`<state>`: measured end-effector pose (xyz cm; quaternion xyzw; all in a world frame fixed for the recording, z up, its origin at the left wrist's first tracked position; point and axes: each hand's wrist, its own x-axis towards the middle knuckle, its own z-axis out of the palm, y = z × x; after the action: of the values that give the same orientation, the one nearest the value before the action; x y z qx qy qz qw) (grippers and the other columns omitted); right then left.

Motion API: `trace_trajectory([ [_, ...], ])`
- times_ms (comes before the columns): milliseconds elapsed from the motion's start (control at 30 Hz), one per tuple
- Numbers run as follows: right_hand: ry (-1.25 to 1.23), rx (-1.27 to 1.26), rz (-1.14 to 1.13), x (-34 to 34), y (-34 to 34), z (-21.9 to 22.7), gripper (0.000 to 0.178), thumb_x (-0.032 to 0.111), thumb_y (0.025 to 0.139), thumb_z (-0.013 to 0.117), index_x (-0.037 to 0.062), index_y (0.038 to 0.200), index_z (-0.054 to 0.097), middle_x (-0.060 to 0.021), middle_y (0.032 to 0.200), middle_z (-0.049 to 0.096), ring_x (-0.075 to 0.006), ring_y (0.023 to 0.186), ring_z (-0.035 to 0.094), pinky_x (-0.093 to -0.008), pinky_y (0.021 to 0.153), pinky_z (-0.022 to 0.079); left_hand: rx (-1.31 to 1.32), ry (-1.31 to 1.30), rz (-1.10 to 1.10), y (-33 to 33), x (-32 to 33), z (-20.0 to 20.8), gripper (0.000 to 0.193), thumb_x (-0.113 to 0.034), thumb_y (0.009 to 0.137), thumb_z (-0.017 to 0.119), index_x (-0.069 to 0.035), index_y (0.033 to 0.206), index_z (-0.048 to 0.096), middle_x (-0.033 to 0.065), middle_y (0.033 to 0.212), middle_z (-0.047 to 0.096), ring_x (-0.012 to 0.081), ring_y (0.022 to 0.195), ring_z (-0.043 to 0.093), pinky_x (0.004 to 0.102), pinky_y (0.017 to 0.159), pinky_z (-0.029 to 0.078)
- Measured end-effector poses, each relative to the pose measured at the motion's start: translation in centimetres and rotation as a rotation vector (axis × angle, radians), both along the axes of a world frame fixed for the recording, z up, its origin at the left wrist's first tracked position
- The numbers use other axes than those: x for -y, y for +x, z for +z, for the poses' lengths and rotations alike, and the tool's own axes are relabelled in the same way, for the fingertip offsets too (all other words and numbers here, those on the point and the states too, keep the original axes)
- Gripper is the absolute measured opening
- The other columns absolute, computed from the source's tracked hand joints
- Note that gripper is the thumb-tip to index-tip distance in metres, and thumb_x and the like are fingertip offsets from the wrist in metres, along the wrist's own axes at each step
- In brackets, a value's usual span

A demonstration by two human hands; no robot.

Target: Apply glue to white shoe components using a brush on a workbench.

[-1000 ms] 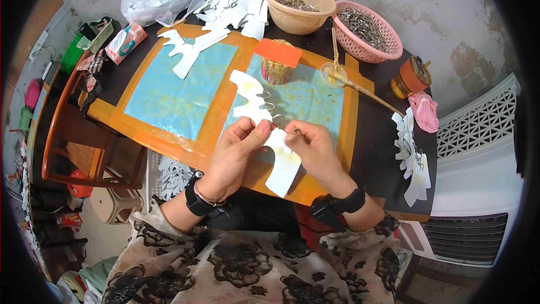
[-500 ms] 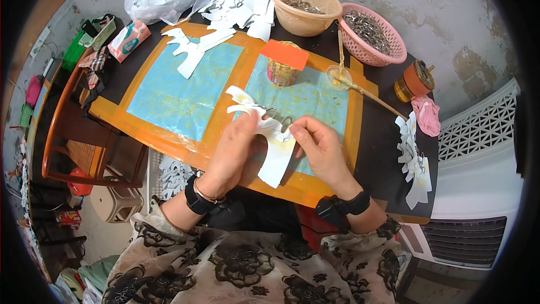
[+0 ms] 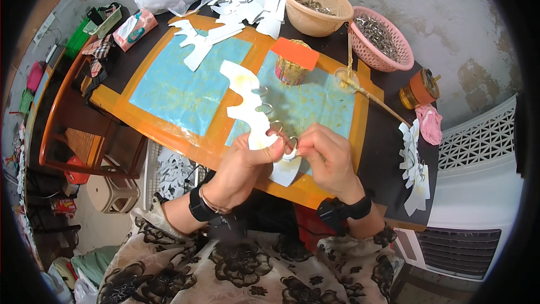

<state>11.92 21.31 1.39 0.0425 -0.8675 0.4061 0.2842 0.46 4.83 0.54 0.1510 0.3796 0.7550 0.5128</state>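
A long white cut-out piece [image 3: 246, 114] with scalloped edges and yellowish smears is held over the near edge of the table. Several curved metal hooks [image 3: 275, 126] stick out along its right side. My left hand [image 3: 239, 171] is closed on the piece's lower middle, thumb on top beside a hook. With thumb and fingertips pinched, my right hand [image 3: 329, 160] grips the edge of the piece by the lowest hook; its fingertips partly hide the contact. The piece's lower end hangs between my hands.
Blue sheets [image 3: 183, 87] taped in orange cover the dark table. Behind stand a cup under an orange card [image 3: 295, 54], a small dish [image 3: 344, 80], a stick [image 3: 382, 106], white cut-outs [image 3: 256, 0], a peach basket [image 3: 315, 19] and a pink basket [image 3: 388, 56] of metal pieces.
The white piece has turned more upright, its upper part now showing more hooks. My left hand has shifted down along it, and my right hand has moved lower to the lowest hook.
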Motion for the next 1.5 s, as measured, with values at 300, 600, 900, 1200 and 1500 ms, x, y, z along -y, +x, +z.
trace_trajectory([
  [300, -0.623, 0.19, 0.145, -1.0, 0.3, -1.7, 0.008, 0.007, 0.097, 0.066, 0.0012, 0.096, 0.06, -0.0056, 0.092, 0.063, -0.0169, 0.087, 0.061, -0.0293, 0.08, 0.048, -0.159, -0.083, 0.136, 1.6, 0.1, -0.1, 0.017, -0.019, 0.098, 0.072, -0.005, 0.106, 0.067, -0.0033, 0.096, 0.067, 0.0038, 0.086, 0.058, 0.023, 0.076, 0.047],
  [600, -0.584, 0.202, 0.149, 0.8, 0.5, -1.0, 0.021, -0.001, 0.087, 0.076, 0.0012, 0.102, 0.061, -0.0054, 0.098, 0.064, -0.0129, 0.085, 0.063, -0.0276, 0.076, 0.051, -0.265, 0.042, 0.06, 0.1, 1.5, -0.3, 0.023, -0.009, 0.091, 0.075, -0.004, 0.112, 0.065, 0.0037, 0.118, 0.06, 0.0112, 0.108, 0.056, 0.0277, 0.094, 0.045],
  [900, 0.1, -0.199, -0.138, -0.6, -0.1, 0.0, 0.027, -0.017, 0.067, 0.064, 0.0071, 0.08, 0.064, -0.0073, 0.097, 0.064, -0.0287, 0.094, 0.063, -0.0369, 0.082, 0.052, -0.876, 0.278, -0.01, -5.6, 3.2, -0.4, 0.022, 0.012, 0.066, 0.074, -0.01, 0.069, 0.075, 0.0103, 0.118, 0.066, 0.0226, 0.119, 0.055, 0.0349, 0.099, 0.048],
  [1200, 0.181, -0.239, -0.256, -1.1, 0.1, -0.6, 0.032, -0.016, 0.062, 0.067, 0.0112, 0.077, 0.061, -0.0065, 0.103, 0.064, -0.0331, 0.106, 0.06, -0.0415, 0.09, 0.049, -0.997, 0.18, 0.025, -5.1, 2.9, -1.8, 0.029, 0.012, 0.067, 0.074, -0.013, 0.059, 0.064, 0.0104, 0.124, 0.064, 0.0228, 0.121, 0.056, 0.0325, 0.098, 0.044],
  [1500, 0.158, -0.242, -0.254, -1.3, -0.2, -1.1, 0.029, -0.015, 0.062, 0.068, 0.0088, 0.073, 0.056, -0.0092, 0.107, 0.064, -0.0336, 0.109, 0.06, -0.0425, 0.091, 0.049, -0.962, 0.173, -0.002, -5.4, 2.9, -1.4, 0.031, 0.014, 0.069, 0.07, -0.012, 0.057, 0.059, 0.0106, 0.127, 0.064, 0.0214, 0.121, 0.055, 0.0336, 0.098, 0.045],
])
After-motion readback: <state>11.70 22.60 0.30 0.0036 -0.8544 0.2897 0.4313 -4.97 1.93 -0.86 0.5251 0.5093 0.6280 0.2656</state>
